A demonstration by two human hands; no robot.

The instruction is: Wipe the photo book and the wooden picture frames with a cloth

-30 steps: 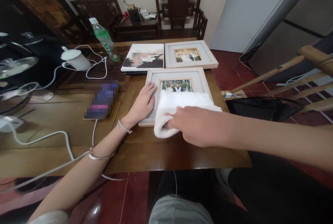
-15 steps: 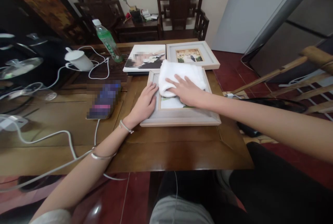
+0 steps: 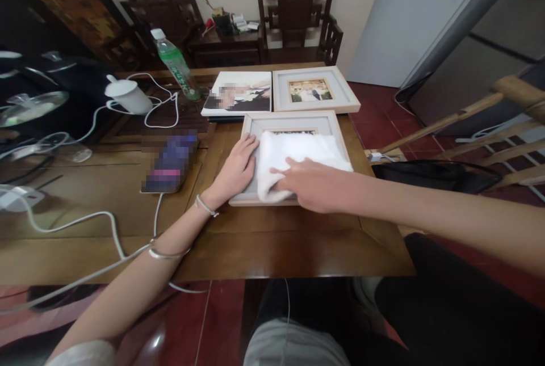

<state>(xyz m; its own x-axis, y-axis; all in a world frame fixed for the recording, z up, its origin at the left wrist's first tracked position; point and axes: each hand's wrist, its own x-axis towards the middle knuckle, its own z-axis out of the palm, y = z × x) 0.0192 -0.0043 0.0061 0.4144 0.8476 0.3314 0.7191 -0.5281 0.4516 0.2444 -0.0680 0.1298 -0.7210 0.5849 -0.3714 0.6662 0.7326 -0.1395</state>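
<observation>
A light wooden picture frame lies flat on the table in front of me. Its inner picture is mostly hidden under a folded white towel. My right hand grips the towel at its near side and presses it on the frame's lower part, with the thumb tucked beneath the cloth. Along the frame's left edge rests my left hand, open, its fingers stretched out and touching the border.
Behind are a second framed picture and a white photo panel. To the left are a phone, a green-labelled bottle, a lidded white cup and white cables. A wooden chair stands at right.
My right hand and the towel have slid toward me, from the frame's upper part to its lower edge, and the fingers have drawn in. My left hand has stayed in place.
</observation>
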